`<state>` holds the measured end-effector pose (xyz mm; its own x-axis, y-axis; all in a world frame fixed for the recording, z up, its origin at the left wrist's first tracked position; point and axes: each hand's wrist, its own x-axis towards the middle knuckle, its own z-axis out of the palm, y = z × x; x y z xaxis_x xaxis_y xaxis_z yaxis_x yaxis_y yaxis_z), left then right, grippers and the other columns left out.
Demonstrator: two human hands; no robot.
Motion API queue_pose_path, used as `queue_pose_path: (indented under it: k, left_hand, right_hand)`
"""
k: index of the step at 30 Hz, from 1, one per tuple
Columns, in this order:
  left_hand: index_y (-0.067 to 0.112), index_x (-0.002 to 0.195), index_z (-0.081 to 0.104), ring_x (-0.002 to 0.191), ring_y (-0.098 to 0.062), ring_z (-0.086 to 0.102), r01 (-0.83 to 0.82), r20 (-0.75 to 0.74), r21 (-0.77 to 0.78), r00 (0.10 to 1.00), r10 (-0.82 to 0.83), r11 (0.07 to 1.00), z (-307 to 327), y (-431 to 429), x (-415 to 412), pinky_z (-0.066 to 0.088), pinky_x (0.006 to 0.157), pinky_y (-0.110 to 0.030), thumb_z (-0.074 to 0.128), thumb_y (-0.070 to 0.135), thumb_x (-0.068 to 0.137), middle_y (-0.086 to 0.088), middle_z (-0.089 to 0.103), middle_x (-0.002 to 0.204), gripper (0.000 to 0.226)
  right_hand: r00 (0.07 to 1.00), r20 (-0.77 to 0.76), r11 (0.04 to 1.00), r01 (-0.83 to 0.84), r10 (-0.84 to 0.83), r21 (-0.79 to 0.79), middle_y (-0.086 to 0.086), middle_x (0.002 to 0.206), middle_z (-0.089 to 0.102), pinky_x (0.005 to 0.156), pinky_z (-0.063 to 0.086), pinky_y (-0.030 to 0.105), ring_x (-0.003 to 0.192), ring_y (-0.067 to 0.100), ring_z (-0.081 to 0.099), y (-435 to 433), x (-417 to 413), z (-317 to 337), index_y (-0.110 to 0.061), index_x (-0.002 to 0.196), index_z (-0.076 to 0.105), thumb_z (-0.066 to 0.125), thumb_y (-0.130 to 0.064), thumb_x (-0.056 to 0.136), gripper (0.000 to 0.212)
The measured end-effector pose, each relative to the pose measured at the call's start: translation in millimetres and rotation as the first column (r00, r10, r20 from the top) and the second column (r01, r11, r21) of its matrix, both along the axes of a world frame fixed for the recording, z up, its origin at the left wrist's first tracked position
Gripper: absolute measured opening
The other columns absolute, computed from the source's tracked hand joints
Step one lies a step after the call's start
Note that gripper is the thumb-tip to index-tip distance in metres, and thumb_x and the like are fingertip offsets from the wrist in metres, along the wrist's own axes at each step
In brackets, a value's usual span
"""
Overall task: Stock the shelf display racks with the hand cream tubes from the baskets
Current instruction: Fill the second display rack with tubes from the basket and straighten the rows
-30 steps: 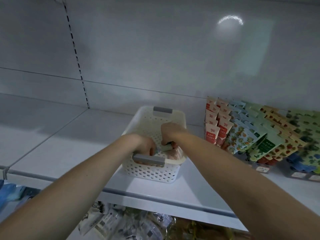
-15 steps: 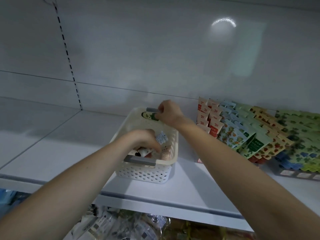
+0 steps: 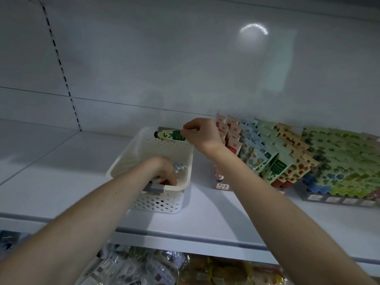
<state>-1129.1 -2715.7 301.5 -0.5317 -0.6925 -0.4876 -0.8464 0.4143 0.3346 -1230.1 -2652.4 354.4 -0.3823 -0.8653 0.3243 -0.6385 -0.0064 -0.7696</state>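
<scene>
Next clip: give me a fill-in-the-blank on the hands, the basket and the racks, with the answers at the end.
1. The left hand reaches down into the white perforated ____.
2. The right hand pinches one green-and-cream tube over the ____ rim of the basket.
3. The filled display racks stand on the shelf to the basket's ____.

Missing words: basket; far; right.

Slim forearms (image 3: 86, 219), bare as far as they show; the left hand (image 3: 164, 170) and right hand (image 3: 202, 134) are bare too.
</scene>
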Motion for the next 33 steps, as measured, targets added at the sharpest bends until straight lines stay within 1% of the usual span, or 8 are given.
queue_pose_path:
  k: [3,7,9,11,14,20,25,33]
  left_hand:
    - [0.008,0.083,0.057,0.073,-0.020,0.055,-0.044,-0.042,0.011,0.998,0.044,0.999,-2,-3,5,0.044,0.060,-0.026,0.068,0.012,0.079,-0.007,0.060,0.082,0.013]
    - [0.005,0.092,0.058,0.061,-0.017,0.058,-0.251,-0.331,0.083,0.906,0.264,0.964,12,-9,18,0.046,0.050,-0.024,0.061,0.008,0.083,-0.008,0.063,0.078,0.011]
    - [0.004,0.089,0.057,0.062,-0.019,0.056,-0.362,-0.560,0.085,0.753,0.345,0.928,27,-6,23,0.045,0.049,-0.025,0.059,0.009,0.085,-0.012,0.060,0.078,0.007]
    - [0.001,0.090,0.057,0.059,-0.021,0.061,-0.388,-0.756,0.273,0.480,0.446,0.880,46,4,28,0.050,0.056,-0.028,0.056,0.006,0.086,-0.016,0.063,0.077,0.006]
    - [0.008,0.088,0.052,0.050,-0.016,0.066,-0.216,-0.784,0.561,0.172,0.597,0.799,70,33,38,0.055,0.053,-0.028,0.055,0.008,0.089,-0.009,0.067,0.060,0.004]
    - [0.012,0.083,0.058,0.050,-0.016,0.065,0.063,-0.664,0.746,0.146,0.733,0.663,77,116,63,0.056,0.047,-0.028,0.065,0.043,0.066,-0.010,0.068,0.065,0.036]
    - [0.009,0.093,0.062,0.060,-0.016,0.068,0.065,-0.745,0.663,0.165,0.647,0.746,49,172,72,0.057,0.057,-0.030,0.066,0.027,0.061,-0.010,0.072,0.076,0.037]
    - [0.011,0.082,0.057,0.058,-0.012,0.066,0.029,-0.653,0.757,-0.007,0.757,0.653,4,209,51,0.054,0.051,-0.027,0.071,0.011,0.060,-0.001,0.066,0.061,0.026]
  right_hand:
    - [1.000,0.018,0.999,0.026,-0.025,-0.047,0.009,0.111,0.067,0.081,0.043,0.019,0.102,0.018,0.060,8,-4,2,-0.002,0.108,0.067,0.063,-0.011,0.087,0.024]
    - [0.991,0.125,0.982,0.069,-0.047,-0.178,0.008,0.106,0.067,0.080,0.046,0.022,0.088,0.013,0.057,26,-11,16,-0.002,0.106,0.067,0.064,-0.011,0.086,0.022]
    - [0.979,0.196,0.971,0.096,-0.053,-0.217,0.004,0.100,0.067,0.077,0.048,0.023,0.086,0.012,0.057,39,-15,27,-0.006,0.102,0.068,0.065,-0.012,0.085,0.018]
    - [0.940,0.341,0.968,0.085,0.001,-0.237,-0.001,0.092,0.064,0.074,0.053,0.021,0.085,0.014,0.060,53,-18,35,-0.012,0.092,0.068,0.065,-0.010,0.085,0.008]
    - [0.822,0.555,0.964,0.026,0.129,-0.263,0.004,0.088,0.062,0.071,0.058,0.025,0.085,0.019,0.062,79,-19,40,-0.014,0.084,0.064,0.063,-0.004,0.086,0.011]
    - [0.856,0.482,0.968,-0.077,0.188,-0.240,0.009,0.085,0.065,0.083,0.051,0.041,0.082,0.027,0.061,141,-15,32,-0.021,0.082,0.067,0.064,-0.004,0.082,0.017]
    - [0.819,0.537,0.974,-0.112,0.203,-0.196,0.003,0.075,0.066,0.065,0.053,0.029,0.073,0.020,0.063,185,-12,12,-0.014,0.086,0.064,0.063,0.002,0.079,0.017]
    - [0.678,0.731,0.997,-0.028,0.075,-0.077,0.006,0.074,0.067,0.057,0.055,0.020,0.065,0.012,0.067,228,-13,-29,-0.007,0.088,0.061,0.058,0.006,0.082,0.014]
